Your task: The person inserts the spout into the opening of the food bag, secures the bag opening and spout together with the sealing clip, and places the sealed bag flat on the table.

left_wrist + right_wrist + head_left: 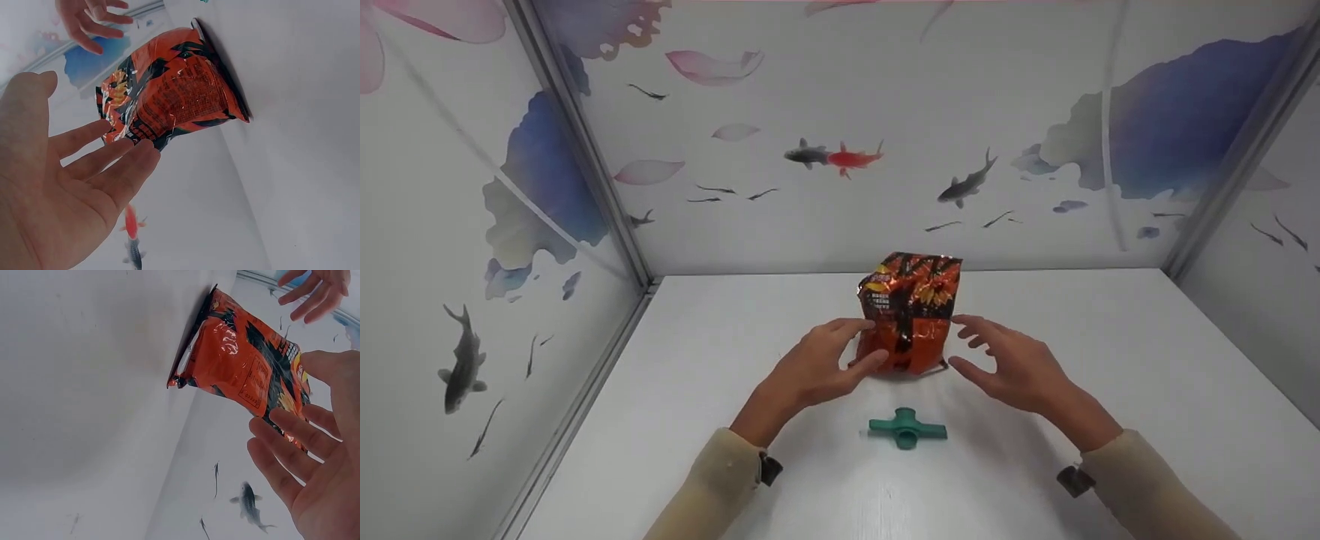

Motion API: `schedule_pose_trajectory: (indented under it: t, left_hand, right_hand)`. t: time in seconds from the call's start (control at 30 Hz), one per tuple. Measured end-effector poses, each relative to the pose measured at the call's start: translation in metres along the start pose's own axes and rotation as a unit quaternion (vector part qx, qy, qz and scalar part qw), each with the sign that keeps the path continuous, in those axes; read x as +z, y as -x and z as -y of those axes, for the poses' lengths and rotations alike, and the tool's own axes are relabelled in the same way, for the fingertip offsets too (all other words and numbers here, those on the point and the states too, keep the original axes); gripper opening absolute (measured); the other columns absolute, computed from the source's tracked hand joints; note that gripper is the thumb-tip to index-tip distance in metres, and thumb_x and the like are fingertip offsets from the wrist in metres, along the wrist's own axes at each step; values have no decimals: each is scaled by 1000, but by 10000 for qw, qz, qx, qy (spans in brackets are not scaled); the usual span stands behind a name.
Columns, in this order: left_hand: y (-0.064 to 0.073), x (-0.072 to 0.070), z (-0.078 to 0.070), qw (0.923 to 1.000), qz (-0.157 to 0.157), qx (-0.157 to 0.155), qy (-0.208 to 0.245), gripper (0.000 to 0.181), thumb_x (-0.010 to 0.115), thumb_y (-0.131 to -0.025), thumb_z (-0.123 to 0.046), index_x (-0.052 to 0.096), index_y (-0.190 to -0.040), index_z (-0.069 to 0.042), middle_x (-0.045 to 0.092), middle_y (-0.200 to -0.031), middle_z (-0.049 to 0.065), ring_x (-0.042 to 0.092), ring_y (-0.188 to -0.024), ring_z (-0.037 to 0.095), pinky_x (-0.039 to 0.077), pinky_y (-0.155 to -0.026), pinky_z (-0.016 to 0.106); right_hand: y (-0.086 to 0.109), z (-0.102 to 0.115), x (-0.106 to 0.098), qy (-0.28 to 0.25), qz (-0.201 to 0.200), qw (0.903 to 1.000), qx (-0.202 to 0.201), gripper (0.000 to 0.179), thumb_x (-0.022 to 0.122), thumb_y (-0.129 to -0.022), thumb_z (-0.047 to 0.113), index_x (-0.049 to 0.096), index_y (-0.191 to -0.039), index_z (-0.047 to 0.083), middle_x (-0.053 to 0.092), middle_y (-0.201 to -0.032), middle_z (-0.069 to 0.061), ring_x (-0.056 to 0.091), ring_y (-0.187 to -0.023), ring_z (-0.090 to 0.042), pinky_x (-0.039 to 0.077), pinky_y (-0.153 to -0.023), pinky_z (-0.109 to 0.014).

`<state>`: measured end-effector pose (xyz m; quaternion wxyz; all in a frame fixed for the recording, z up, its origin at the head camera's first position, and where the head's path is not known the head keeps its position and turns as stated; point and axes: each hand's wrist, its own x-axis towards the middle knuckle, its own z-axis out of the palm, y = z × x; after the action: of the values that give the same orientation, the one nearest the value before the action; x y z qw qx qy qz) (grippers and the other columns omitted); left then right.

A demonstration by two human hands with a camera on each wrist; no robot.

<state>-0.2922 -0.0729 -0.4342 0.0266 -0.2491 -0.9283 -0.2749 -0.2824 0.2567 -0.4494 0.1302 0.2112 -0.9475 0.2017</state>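
Observation:
An orange and black snack bag [911, 315] with a sunflower picture stands upright on the white table. At its left side is my left hand [817, 364], fingers loosely spread and thumb overlapping the bag's lower front in the head view. My right hand [1020, 367] is held by its right side, fingers parted and a little bent, with nothing gripped. Both wrist views show the bag [180, 84] between the two hands, its wide base on the table. In front of it lies a green plastic piece [907, 428], a long bar with a round middle.
The white table [720, 330] meets a back wall [840, 232] printed with fish and petals, close behind the bag. Side walls with metal frame posts [585, 150] stand at left and right.

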Motion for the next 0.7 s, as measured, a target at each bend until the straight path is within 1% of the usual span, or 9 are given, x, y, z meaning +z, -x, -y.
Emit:
schedule_pose_trajectory:
  t: [0.1,0.23,0.33,0.5,0.7]
  left_hand:
    - [2,3,-1,9999,116,65,72,74,54,-102,-74,57,-157,-24,60,-160,2,57,-148,26,56,-114,52]
    - [4,6,-2,9993,262,217,166,71,56,-103,-71,58,-155,-23,66,-152,4,65,-136,26,62,-106,46]
    - [5,8,-1,9984,368,335,263,66,59,-104,-65,60,-153,-21,69,-145,6,69,-128,26,64,-102,42]
    - [5,11,0,9968,555,481,314,62,61,-105,-61,61,-151,-19,71,-142,7,71,-127,25,62,-105,42]
    - [8,14,2,9951,702,649,246,53,66,-106,-52,63,-148,-20,72,-142,4,67,-131,25,60,-109,44]
  right_hand:
    - [2,3,2,-6,82,10000,-44,61,81,-98,41,56,-153,27,78,-126,-1,78,-109,-23,68,-84,-45]
    - [2,6,4,-69,226,9997,-31,57,81,-98,40,60,-149,26,79,-121,1,78,-106,-20,68,-82,-41]
    - [3,8,6,-126,366,9992,-27,54,81,-99,39,62,-146,24,80,-119,1,78,-105,-21,68,-81,-39]
    - [5,8,10,-123,466,9987,-184,48,80,-99,39,65,-142,22,81,-117,1,77,-103,-20,67,-80,-37]
    - [6,8,14,-161,656,9970,-388,37,79,-100,37,71,-134,26,81,-117,2,77,-103,-19,65,-79,-31]
